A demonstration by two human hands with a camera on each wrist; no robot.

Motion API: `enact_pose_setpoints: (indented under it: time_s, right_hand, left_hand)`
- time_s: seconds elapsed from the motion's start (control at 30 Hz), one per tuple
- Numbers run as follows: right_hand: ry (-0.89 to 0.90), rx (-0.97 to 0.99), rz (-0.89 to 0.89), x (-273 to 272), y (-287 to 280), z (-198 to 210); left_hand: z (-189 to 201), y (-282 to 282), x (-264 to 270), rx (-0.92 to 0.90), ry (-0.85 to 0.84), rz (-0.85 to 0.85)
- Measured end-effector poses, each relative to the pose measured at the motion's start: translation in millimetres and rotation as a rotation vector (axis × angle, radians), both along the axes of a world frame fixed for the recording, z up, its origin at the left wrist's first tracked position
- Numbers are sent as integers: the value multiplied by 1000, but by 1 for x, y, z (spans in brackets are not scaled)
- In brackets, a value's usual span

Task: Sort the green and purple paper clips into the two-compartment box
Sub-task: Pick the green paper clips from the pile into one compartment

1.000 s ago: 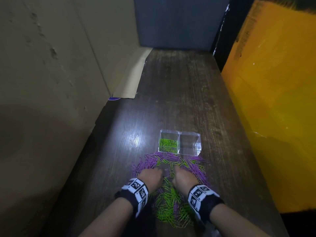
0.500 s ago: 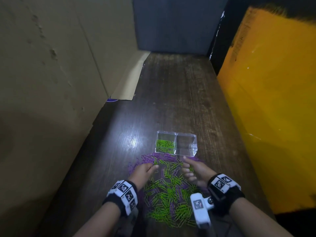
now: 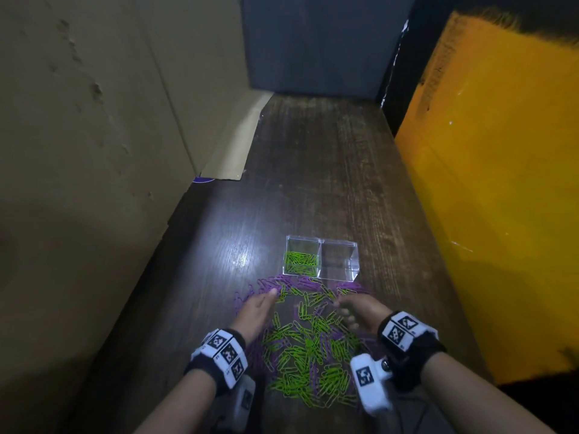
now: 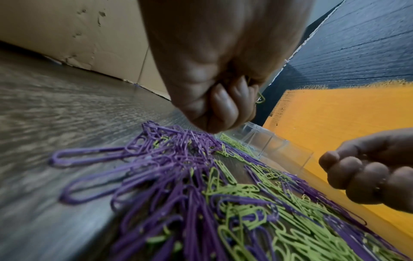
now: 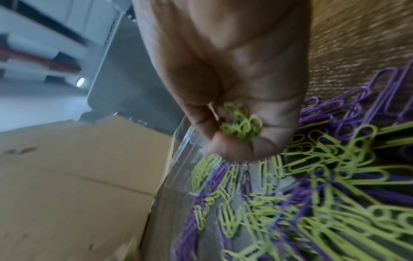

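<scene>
A clear two-compartment box stands on the wooden table just beyond a mixed pile of green and purple paper clips. Its left compartment holds green clips; its right compartment looks empty. My left hand hovers over the pile's left edge near the purple clips. In the left wrist view its fingers are curled, with a green clip poking out between them. My right hand is at the pile's right side, fingers curled round a small bunch of green clips.
A tall cardboard wall lines the table's left side and an orange panel the right, leaving a narrow lane. A dark panel closes the far end. A cardboard flap lies on the table at the far left.
Both hands were together, knuckles up, at the far middle of the pile. They have moved apart, and the right hand has lifted and turned with green clips in it.
</scene>
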State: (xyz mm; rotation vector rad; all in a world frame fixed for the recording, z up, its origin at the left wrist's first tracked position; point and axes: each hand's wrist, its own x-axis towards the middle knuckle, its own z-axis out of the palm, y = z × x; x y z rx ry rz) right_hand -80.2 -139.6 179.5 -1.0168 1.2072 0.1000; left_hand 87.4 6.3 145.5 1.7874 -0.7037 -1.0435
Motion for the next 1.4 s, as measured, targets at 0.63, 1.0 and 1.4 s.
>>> enact_pose_setpoints:
  time_s: [0.63, 1.0, 1.4]
  right_hand:
    - [376, -859, 963, 18, 31, -30]
    - [-379, -167, -41, -12, 5, -10]
    - [-205, -90, 28, -26, 26, -14]
  left_hand:
    - [-1, 1, 3, -3, 206, 47]
    - [-9, -3, 10, 126, 174, 149]
    - [7, -1, -9, 476, -624, -458]
